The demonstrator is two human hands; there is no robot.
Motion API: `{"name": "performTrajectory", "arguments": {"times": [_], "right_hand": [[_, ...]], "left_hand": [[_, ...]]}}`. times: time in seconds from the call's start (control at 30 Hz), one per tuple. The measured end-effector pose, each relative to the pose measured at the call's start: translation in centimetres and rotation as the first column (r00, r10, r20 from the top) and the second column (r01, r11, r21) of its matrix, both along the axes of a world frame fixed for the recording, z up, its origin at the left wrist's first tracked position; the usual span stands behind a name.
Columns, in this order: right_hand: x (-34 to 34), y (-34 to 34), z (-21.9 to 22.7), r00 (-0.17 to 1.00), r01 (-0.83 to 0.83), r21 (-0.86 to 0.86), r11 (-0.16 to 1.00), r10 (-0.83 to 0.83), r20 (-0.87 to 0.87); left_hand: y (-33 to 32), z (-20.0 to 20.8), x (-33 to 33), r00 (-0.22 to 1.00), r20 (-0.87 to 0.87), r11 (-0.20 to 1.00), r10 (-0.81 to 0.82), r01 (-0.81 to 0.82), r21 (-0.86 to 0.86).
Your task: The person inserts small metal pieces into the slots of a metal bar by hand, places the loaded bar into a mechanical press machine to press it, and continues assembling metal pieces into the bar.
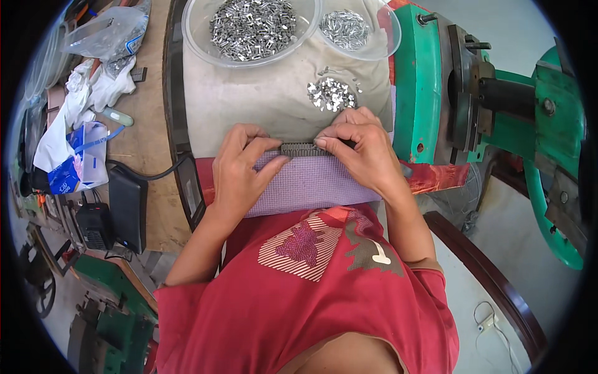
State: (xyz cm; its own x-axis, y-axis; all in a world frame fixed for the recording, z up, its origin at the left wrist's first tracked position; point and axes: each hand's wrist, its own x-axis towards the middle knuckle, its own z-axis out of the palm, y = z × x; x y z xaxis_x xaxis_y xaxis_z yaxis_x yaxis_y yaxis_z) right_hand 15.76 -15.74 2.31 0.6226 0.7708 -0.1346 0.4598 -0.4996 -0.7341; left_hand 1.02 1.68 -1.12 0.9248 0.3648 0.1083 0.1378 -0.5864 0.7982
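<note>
Grey metal strip, narrow, finely ridged; waffle-textured purple cloth on its near side, shiny metal bits heaped beyond | strip between hands | left hand: thumb and forefinger closed about its left end | right hand: fingertips pinched at its right end, any piece held unclear | both angled inward

Red T-shirt with a diagonally striped patch and purple motif on it, pretty loud. Lilac checked cloth, plain beige fabric, bright green machine, silvery metal bits, dark grey strip, and a blue-and-white tissue pack.
</note>
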Motion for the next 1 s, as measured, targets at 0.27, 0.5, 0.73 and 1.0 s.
{"name": "performTrajectory", "arguments": {"times": [0.27, 0.5, 0.73, 1.0], "right_hand": [[0.12, 0.20, -0.50, 0.999, 0.022, -0.008, 1.000, -0.022, -0.031], [0.19, 0.55, -0.29, 1.000, 0.013, -0.061, 0.998, -0.014, -0.015], [-0.02, 0.79, -0.30, 0.999, 0.027, -0.072, 0.997, -0.026, 0.019], [-0.24, 0.87, -0.12, 0.998, 0.049, -0.101, 0.994, -0.044, 0.052]], "left_hand": [[-0.02, -0.39, -0.05, 1.000, 0.020, 1.000, 0.020, -0.020, 0.001], [0.00, -0.54, -0.18, 0.999, 0.041, 1.000, 0.011, -0.011, 0.018], [0.06, -0.48, -0.11, 0.999, 0.039, 1.000, -0.001, 0.001, 0.018], [0.08, -0.51, -0.16, 0.999, 0.035, 1.000, 0.003, -0.003, 0.010]]}}
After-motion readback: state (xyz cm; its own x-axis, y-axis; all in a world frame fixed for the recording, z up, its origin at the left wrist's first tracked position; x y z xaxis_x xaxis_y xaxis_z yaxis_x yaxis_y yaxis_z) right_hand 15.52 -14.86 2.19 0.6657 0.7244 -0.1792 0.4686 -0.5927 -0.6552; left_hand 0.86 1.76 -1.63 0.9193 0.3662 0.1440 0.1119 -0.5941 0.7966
